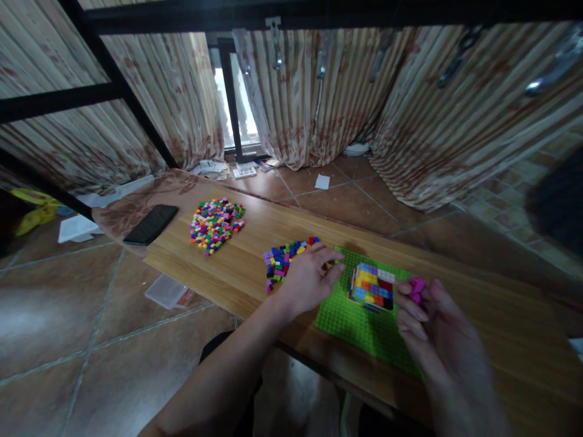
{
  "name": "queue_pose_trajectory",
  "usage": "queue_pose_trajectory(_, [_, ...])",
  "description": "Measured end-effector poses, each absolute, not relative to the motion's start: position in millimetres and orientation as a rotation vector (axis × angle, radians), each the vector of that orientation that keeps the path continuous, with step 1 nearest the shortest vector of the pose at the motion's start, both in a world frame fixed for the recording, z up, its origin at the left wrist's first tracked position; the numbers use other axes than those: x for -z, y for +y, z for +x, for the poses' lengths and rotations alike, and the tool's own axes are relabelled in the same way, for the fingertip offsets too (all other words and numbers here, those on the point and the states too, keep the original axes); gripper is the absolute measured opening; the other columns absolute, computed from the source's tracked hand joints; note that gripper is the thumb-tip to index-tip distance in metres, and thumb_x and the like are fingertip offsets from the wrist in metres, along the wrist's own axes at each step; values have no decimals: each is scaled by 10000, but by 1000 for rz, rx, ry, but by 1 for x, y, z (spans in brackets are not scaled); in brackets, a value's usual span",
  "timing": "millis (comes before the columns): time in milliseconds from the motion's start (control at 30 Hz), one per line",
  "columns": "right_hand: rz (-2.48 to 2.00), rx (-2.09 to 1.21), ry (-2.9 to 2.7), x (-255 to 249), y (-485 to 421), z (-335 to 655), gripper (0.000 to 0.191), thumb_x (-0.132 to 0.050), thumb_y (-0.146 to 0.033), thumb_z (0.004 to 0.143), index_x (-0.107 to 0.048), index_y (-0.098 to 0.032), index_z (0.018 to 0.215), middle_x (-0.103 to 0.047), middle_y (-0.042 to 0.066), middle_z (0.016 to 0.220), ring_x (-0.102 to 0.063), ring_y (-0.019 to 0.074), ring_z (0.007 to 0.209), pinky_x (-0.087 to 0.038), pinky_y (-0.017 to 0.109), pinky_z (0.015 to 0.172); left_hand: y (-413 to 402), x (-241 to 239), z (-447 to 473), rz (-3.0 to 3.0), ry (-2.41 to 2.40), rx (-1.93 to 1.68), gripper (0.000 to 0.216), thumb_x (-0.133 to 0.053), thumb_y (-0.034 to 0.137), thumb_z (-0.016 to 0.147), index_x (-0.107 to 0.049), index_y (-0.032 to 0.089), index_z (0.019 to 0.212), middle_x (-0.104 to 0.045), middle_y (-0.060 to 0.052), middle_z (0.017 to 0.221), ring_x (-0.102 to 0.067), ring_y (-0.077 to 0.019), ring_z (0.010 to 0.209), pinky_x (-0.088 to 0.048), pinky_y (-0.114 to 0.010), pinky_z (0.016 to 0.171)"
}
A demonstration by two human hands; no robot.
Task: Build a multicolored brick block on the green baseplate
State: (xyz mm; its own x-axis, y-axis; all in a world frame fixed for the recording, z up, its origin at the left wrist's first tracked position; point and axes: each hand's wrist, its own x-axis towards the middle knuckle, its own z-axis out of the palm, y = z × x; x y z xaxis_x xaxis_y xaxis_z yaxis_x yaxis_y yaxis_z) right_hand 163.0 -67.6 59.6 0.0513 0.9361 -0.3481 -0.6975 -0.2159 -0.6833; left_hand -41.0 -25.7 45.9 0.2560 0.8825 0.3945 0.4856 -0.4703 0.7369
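Note:
A magenta toy brick (416, 290) is pinched between the fingers and thumb of my right hand (437, 331), just right of a block built from many-coloured bricks (371, 286). That block stands on a green studded baseplate (346, 325). My left hand (312, 273) hovers at the baseplate's left edge, its fingers curved and apart, with nothing visible between them. It partly hides a small pile of mostly blue and purple bricks (277, 258).
A larger pile of mixed bricks (216, 224) lies farther left on the wooden table (246, 273). Beyond it is a black phone-like slab (151, 224) on a patterned cloth (136, 197). A clear plastic lid or tray (164, 291) rests on the tiled floor.

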Motion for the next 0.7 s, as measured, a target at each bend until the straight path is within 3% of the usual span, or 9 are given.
queue_pose_trajectory(100, [-902,-1524,-324,-57,-67,172,204,-763,-295,726,-605,-170,760,-544,-31,706,-368,6,440,-302,78,319,-15,-45,-70,2056,1502,-906,216,-508,207,888,-706,160,817,-681,-48,802,-604,-144,752,-472,-244,710])
queue_pose_trajectory(233, [-914,-1495,-314,-52,-66,176,174,-755,-261,727,-615,-166,767,-516,-48,664,-352,3,412,-300,81,311,-5,-46,-109,2017,1740,-706,210,-529,148,821,-734,145,868,-718,-51,827,-622,-146,739,-463,-234,703])
queue_pose_trajectory(433, [-927,-1444,-325,-47,-62,172,225,-737,-245,727,-684,-156,927,-611,-17,710,-479,23,474,-358,75,349,-5,-47,-128,2104,1641,-560,224,-530,143,799,-738,154,883,-708,-47,840,-615,-148,743,-449,-233,682])
queue_pose_trajectory(567, [-915,-1402,-309,-47,-59,172,277,-677,-365,792,-699,-151,968,-706,67,908,-668,104,727,-563,158,588,-9,-40,-112,2190,1646,-484,154,-616,263,796,-738,189,855,-687,-60,876,-617,-179,798,-452,-268,725])
queue_pose_trajectory(700, [-858,-1377,-334,-48,-58,173,395,-581,-504,860,-690,-171,1042,-703,97,1098,-660,185,1073,-584,281,858,-11,-32,-97,2274,1707,-426,140,-656,304,784,-742,214,849,-682,-70,905,-610,-210,867,-454,-312,799])
